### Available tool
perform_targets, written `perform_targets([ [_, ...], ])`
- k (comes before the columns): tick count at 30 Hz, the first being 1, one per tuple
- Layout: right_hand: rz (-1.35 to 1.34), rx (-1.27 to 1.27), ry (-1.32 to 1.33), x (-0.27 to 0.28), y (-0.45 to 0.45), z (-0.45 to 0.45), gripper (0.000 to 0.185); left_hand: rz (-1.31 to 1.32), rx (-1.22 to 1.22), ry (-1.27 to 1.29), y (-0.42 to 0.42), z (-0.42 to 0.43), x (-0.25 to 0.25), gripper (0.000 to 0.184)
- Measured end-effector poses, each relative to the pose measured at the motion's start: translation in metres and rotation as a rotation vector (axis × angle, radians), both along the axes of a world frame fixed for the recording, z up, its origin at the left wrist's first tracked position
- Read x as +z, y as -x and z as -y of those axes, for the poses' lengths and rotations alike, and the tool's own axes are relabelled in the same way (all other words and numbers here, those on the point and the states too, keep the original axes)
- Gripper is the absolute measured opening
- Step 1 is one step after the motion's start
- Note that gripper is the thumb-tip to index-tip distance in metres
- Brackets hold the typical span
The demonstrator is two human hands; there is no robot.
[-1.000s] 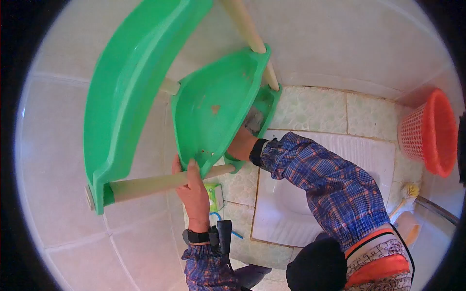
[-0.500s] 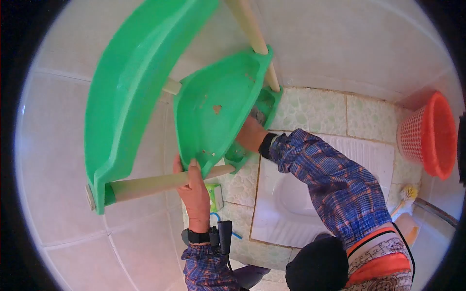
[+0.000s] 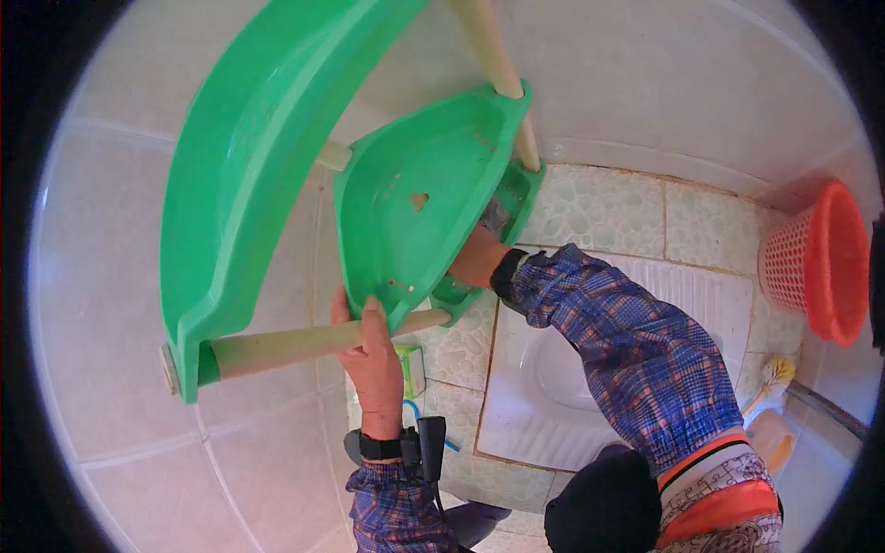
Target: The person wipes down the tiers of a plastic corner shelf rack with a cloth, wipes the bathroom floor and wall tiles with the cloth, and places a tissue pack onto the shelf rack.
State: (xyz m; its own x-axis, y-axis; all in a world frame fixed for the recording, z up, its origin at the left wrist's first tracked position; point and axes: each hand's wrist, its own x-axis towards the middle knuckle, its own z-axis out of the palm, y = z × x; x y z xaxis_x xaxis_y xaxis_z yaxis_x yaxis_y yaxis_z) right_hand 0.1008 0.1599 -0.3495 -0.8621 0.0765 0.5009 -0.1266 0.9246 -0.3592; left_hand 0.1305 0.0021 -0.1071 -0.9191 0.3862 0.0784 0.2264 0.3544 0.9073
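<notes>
A green plastic corner rack [image 3: 419, 198] leans across the view, its tiers joined by cream posts. My left hand [image 3: 373, 359] grips the front corner of its middle tier at the post, thumb on the rim and fingers behind. My right hand [image 3: 479, 258] reaches under that tier to the lowest tier [image 3: 521, 189]. A crumpled grey cloth [image 3: 495, 217] shows against this hand, which is closed on it; the fingertips are hidden by the middle tier. Small brown specks and a larger brown patch mark the middle tier.
A white squat toilet [image 3: 553, 369] is set in the tiled floor. An orange-red basket [image 3: 816, 263] stands at the right wall, with a yellow-headed brush [image 3: 776, 370] below it. A green packet [image 3: 411, 367] lies behind my left wrist. Tiled walls [image 3: 120, 323] flank the rack.
The rack's lower tiers appear slightly further right and up in the view. Both hands keep their places on and under the middle tier.
</notes>
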Motion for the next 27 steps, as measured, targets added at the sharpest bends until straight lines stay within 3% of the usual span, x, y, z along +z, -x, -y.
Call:
perform_targets([
  [2, 0.215, 0.159, -0.123, -0.002, -0.017, -0.002, 0.020, 0.030, 0.007, -0.026, -0.004, -0.002, 0.002, 0.041],
  [6, 0.502, 0.319, -0.200, 0.044, -0.044, -0.011, 0.032, 0.056, -0.027, -0.030, 0.001, 0.002, 0.000, 0.043],
  [10, 0.272, 0.130, -0.324, 0.041, -0.037, -0.046, 0.029, 0.013, -0.015, -0.012, -0.001, -0.002, 0.001, 0.044],
  [15, 0.003, -0.072, -0.254, 0.040, -0.031, -0.121, 0.020, 0.078, -0.017, 0.003, -0.004, -0.001, 0.007, 0.046],
  [18, 0.022, -0.084, -0.229, 0.023, -0.044, -0.111, 0.017, 0.037, -0.006, -0.044, -0.005, -0.006, 0.005, 0.046],
  [21, 0.124, 0.018, -0.182, 0.015, -0.060, -0.067, 0.017, -0.059, -0.011, 0.146, -0.007, -0.004, 0.011, 0.046],
  [23, 0.224, 0.138, -0.094, 0.006, -0.072, -0.024, 0.017, -0.024, -0.048, 0.072, -0.004, -0.001, 0.007, 0.047],
  [27, 0.290, 0.121, 0.110, 0.021, -0.070, 0.012, 0.015, -0.030, -0.041, 0.069, -0.005, -0.001, 0.008, 0.049],
])
